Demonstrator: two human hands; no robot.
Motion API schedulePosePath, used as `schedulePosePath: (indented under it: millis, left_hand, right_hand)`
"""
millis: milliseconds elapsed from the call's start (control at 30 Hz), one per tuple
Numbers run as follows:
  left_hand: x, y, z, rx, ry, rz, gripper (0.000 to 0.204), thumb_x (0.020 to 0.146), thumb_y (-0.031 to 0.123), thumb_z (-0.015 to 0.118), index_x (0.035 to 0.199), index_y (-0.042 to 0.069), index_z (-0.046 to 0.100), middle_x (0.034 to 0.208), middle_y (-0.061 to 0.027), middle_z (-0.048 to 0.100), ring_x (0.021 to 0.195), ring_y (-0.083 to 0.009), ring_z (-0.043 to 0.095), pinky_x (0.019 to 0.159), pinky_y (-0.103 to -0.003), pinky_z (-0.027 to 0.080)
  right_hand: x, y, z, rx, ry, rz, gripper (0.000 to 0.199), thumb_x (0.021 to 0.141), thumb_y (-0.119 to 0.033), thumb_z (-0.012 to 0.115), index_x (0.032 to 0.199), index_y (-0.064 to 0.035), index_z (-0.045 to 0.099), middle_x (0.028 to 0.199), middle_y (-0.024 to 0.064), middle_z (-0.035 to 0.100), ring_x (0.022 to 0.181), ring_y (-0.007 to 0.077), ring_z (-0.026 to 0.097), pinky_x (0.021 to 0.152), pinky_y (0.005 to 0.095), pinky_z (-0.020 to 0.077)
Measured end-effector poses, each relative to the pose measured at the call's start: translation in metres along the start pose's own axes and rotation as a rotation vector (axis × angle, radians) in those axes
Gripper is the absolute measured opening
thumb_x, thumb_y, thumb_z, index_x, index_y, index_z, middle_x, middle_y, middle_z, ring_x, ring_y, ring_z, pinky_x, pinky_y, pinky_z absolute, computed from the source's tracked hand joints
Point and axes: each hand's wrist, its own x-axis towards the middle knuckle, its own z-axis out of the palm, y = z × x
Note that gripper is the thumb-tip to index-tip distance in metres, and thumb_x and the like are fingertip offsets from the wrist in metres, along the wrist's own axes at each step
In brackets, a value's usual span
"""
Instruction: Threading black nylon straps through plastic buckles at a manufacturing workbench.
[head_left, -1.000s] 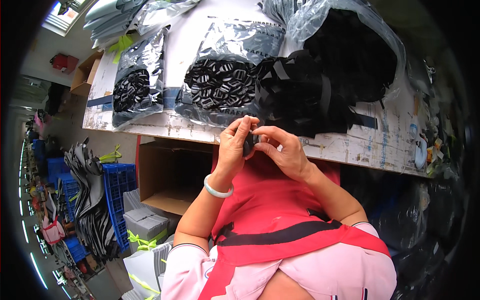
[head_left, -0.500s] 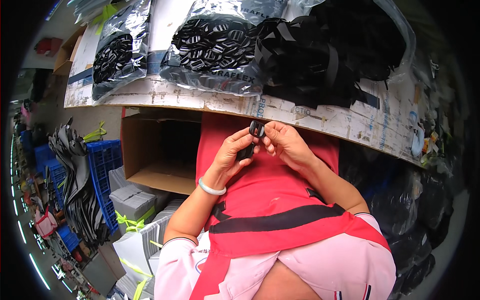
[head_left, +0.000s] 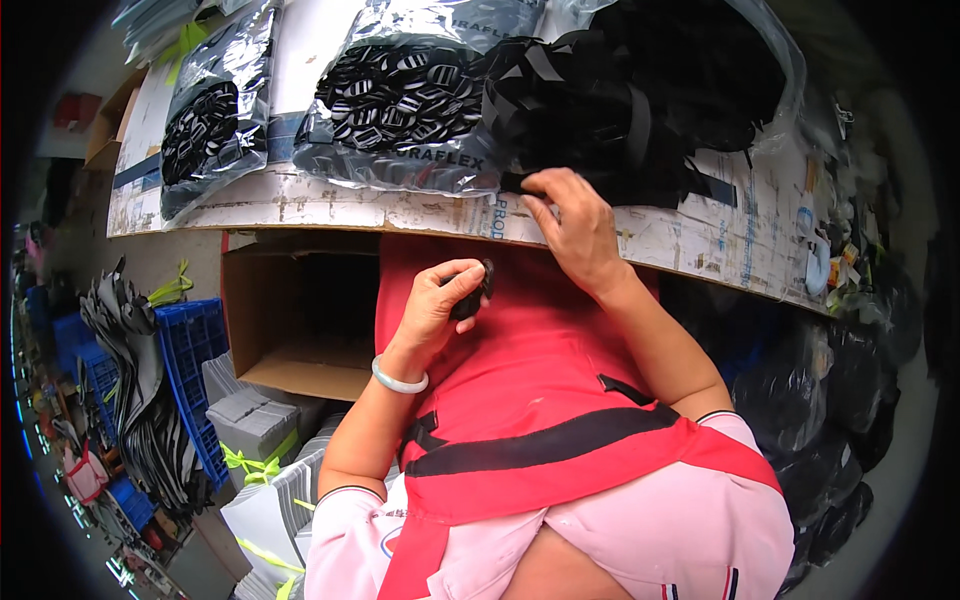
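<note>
My left hand (head_left: pixel 432 305) is closed round black plastic buckles (head_left: pixel 482 286) in front of the red apron. How many it holds cannot be made out. Over the table's front edge, my right hand (head_left: pixel 578 222) has its thumb and curled forefinger a little apart, with nothing visible between them. Its fingertips are beside the end of a black strap, at the near side of a pile of black webbing straps (head_left: pixel 590 120). A clear plastic bag (head_left: pixel 400 175) full of black buckles (head_left: pixel 400 100) lies left of that pile.
A second, smaller bag of buckles (head_left: pixel 205 130) lies farther left on the worn white tabletop (head_left: pixel 290 190). Below the table are an open cardboard box (head_left: pixel 300 375), tied grey stacks (head_left: pixel 255 415) and a blue crate (head_left: pixel 190 370) with hanging straps. Dark plastic bags (head_left: pixel 810 420) crowd the right.
My right hand has left the buckle that both hands held and moved up and forward to the straps at the table edge. The left hand keeps its buckles, slightly lower and farther left.
</note>
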Motion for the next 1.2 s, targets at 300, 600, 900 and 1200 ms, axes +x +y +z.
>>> schedulePosePath:
  millis: [300, 600, 900, 1200]
  left_hand:
    - [0.001, -0.002, 0.005, 0.137, 0.221, 0.2, 0.018, 0.093, 0.018, 0.068, 0.1, 0.001, 0.069, 0.071, -0.0048, 0.065, 0.05, -0.0059, 0.052, 0.04, -0.02, 0.038]
    - [-0.004, -0.003, 0.02, 0.399, 0.229, 0.399, 0.008, 0.089, 0.006, 0.069, 0.094, 0.0, 0.069, 0.082, 0.0013, 0.06, 0.06, -0.003, 0.051, 0.049, -0.019, 0.037]
    - [-0.007, 0.008, 0.006, 0.332, 0.159, 0.179, 0.012, 0.088, 0.01, 0.072, 0.096, 0.001, 0.07, 0.066, 0.002, 0.06, 0.049, -0.002, 0.048, 0.041, -0.019, 0.035]
    - [-0.001, -0.01, 0.009, 0.645, 0.233, 0.576, 0.012, 0.082, 0.003, 0.074, 0.092, -0.002, 0.069, 0.086, -0.0047, 0.065, 0.07, -0.0112, 0.06, 0.058, -0.024, 0.046]
  right_hand:
    - [0.009, 0.009, 0.0, -0.086, -0.042, -0.161, 0.014, 0.081, -0.007, 0.071, 0.09, -0.0045, 0.061, 0.086, 0.0085, 0.061, 0.081, 0.0227, 0.063, 0.069, 0.0348, 0.0513]
    - [-0.033, -0.024, 0.004, 0.897, -0.452, 0.571, 0.01, 0.09, -0.004, 0.067, 0.093, -0.0016, 0.057, 0.087, 0.0016, 0.062, 0.078, 0.0077, 0.062, 0.072, 0.0212, 0.0511]
    - [-0.031, -0.032, -0.007, 0.989, -0.362, 0.724, 0.015, 0.095, -0.016, 0.063, 0.097, -0.0012, 0.064, 0.078, 0.0029, 0.065, 0.065, 0.0072, 0.063, 0.058, 0.02, 0.0514]
    - [-0.049, -0.032, 0.003, 1.105, -0.545, 0.957, 0.03, 0.1, -0.031, 0.056, 0.093, -0.0031, 0.063, 0.068, 0.0036, 0.065, 0.053, 0.0087, 0.062, 0.047, 0.0192, 0.049]
